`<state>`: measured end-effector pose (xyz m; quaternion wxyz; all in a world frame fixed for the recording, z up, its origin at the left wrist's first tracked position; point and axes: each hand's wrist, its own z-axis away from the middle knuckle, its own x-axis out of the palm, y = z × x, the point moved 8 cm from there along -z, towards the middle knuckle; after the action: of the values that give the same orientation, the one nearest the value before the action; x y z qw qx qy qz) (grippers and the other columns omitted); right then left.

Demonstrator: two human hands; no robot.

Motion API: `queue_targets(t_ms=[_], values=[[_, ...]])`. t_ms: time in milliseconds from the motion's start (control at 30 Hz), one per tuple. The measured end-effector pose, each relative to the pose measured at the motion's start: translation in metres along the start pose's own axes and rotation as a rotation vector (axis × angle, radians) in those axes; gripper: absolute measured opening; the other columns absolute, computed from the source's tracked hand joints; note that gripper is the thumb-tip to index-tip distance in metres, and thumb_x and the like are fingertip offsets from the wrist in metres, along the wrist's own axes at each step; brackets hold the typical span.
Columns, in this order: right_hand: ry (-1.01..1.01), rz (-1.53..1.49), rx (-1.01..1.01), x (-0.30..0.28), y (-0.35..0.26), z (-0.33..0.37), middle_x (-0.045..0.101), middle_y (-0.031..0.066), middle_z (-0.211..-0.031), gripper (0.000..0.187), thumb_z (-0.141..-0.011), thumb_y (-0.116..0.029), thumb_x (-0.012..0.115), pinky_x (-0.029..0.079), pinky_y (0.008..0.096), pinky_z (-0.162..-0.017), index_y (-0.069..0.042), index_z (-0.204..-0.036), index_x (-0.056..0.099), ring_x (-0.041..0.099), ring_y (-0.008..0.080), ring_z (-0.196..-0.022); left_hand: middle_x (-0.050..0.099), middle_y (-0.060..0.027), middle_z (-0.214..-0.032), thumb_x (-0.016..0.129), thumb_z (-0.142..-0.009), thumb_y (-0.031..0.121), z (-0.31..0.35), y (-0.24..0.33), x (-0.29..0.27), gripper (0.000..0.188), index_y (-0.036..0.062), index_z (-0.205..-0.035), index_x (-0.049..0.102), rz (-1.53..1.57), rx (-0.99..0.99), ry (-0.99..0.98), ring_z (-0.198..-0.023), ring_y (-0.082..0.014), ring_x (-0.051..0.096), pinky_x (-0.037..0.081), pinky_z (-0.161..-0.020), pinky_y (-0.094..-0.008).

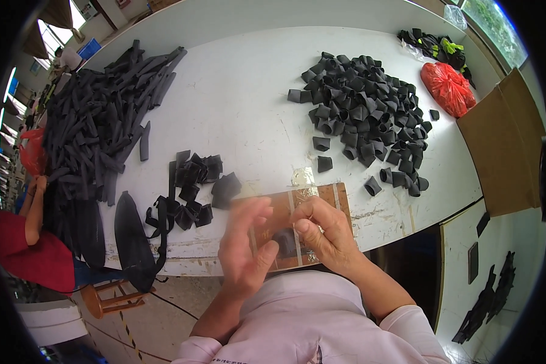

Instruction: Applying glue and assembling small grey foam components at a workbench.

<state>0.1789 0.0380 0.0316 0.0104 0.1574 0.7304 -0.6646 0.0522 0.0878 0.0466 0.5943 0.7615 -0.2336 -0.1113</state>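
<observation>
My left hand (244, 250) is above the left part of a brown board (340, 203) at the table's near edge, its fingers stretched out and blurred by motion. Over the board's right part, my right hand (329, 235) has its fingers curled with thumb and forefinger pinched; anything between them is too small to make out. Between the hands, a dark fabric piece (285, 242) lies on the board, partly hidden. Just beyond my left fingertips is a blurred black square piece (227, 190), beside a small heap of folded black pieces (190, 188).
Long black strips (97, 121) pile up at the left, and short black tubes (370, 109) at the right. Black straps (159, 227) hang over the near edge. A red bag (448, 90) and cardboard box (503, 145) are far right. Another person's red sleeve (33, 239) shows left.
</observation>
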Motion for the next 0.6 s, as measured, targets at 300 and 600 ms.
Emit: queue_targets(t_ms=[300,600], values=[[0.243,0.429,-0.531,0.003,-0.062,0.018,0.052,0.0052,-0.075,0.036,-0.059,-0.016,0.074,0.040,0.0273,-0.045,-0.003,-0.088,0.056,0.050,0.0187,-0.060,0.050,-0.0066,-0.085,0.057,-0.084,0.017,0.007,-0.011,-0.007,0.014,0.0032,-0.085,0.052,0.504,-0.096,0.193,-0.083,-0.0183,0.047,0.039,-0.077,-0.0300],[0.244,0.448,-0.654,0.009,-0.047,0.020,0.051,0.0062,-0.071,0.030,-0.058,-0.002,0.068,0.038,0.0288,-0.044,0.001,-0.085,0.057,0.047,0.0191,-0.057,0.050,-0.0064,-0.086,0.055,-0.085,0.014,0.020,-0.016,-0.009,0.012,0.0042,-0.081,0.049,0.470,-0.152,0.186,-0.084,-0.0155,0.045,0.036,-0.079,-0.0293]])
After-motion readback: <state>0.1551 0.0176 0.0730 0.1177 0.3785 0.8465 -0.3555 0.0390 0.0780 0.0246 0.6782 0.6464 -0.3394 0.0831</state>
